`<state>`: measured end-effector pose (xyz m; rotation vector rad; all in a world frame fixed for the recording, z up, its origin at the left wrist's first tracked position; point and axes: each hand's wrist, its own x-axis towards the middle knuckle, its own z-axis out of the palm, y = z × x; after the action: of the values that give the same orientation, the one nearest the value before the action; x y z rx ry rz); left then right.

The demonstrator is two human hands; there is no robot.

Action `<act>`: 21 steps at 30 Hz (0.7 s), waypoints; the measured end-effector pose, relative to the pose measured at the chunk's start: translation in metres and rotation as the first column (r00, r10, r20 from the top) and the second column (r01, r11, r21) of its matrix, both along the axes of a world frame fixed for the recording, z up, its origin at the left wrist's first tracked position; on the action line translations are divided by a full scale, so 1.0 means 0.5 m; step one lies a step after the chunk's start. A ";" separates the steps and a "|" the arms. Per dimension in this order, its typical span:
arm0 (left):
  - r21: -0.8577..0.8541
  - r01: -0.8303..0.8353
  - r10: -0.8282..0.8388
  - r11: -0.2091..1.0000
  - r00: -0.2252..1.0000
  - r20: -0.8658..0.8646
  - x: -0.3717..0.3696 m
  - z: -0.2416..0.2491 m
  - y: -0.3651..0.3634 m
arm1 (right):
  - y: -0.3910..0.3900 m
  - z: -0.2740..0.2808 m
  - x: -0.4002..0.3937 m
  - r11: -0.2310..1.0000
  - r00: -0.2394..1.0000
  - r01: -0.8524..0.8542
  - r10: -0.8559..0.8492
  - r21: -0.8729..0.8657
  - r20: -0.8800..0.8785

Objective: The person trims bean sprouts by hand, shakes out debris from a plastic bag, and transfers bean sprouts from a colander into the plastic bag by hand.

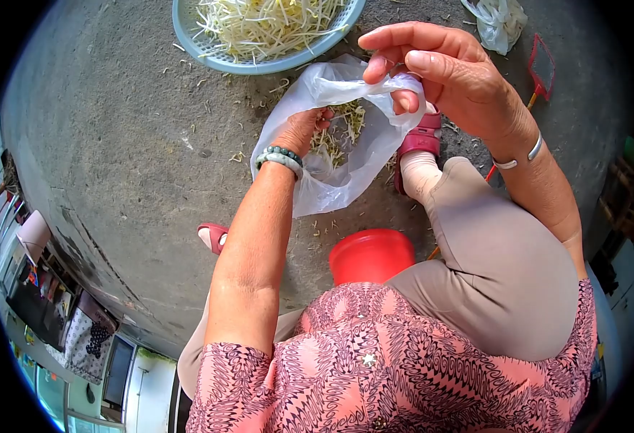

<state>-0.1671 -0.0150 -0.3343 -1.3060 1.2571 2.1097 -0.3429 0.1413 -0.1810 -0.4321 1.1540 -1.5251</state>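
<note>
My left hand (308,128), with a beaded bracelet and a pale bangle at the wrist, reaches into a translucent white plastic bag (338,191). Its fingers look curled beside bean sprout scraps (328,148); whatever they may hold is hidden. At the bag's upper right rim is my right hand (439,68), a silver bangle on its wrist. Its lower fingers hook the rim, while the index finger and thumb extend above it. Beyond the bag, a light blue plastic basket (259,68) holds a heap of white bean sprouts (270,25).
Loose sprout bits lie scattered over the concrete floor (137,144). A red bucket or stool (372,256) stands between my legs. Another plastic bag (501,22) and a red fly swatter (540,68) lie at upper right. My pink sandal (421,136) is beside the bag.
</note>
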 end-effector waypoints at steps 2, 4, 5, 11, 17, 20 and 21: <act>-0.005 -0.057 0.056 0.998 0.998 -0.031 -0.003 0.000 -0.005 | 0.000 0.000 0.000 1.000 1.000 0.002 -0.002 0.007 0.006; -0.050 -0.051 0.049 0.997 0.998 -0.046 -0.004 0.006 -0.007 | 0.000 0.000 0.000 1.000 1.000 0.000 0.000 0.018 -0.002; -0.118 0.003 -0.009 0.993 0.999 -0.045 -0.010 0.008 -0.007 | 0.000 0.001 0.001 1.000 1.000 -0.001 0.001 0.024 -0.006; -0.607 0.387 -0.473 0.694 0.881 0.022 -0.068 0.003 0.018 | -0.003 0.002 0.001 1.000 1.000 0.005 -0.004 0.022 -0.030; -0.675 0.533 -0.654 0.510 0.750 0.098 -0.111 0.001 0.035 | -0.004 0.008 0.000 0.999 1.000 0.011 -0.010 0.032 -0.025; -0.635 0.562 -0.676 0.530 0.732 0.084 -0.103 0.004 0.035 | 0.002 0.000 -0.002 0.999 1.000 0.015 -0.015 0.028 -0.018; -0.599 0.568 -0.673 0.565 0.737 0.064 -0.097 0.005 0.030 | 0.004 0.000 -0.004 1.000 1.000 0.020 -0.020 0.022 -0.008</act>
<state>-0.2155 0.0003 -0.3315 -0.6576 2.1818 1.3614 -0.3450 0.1432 -0.1808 -0.4126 1.1833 -1.5275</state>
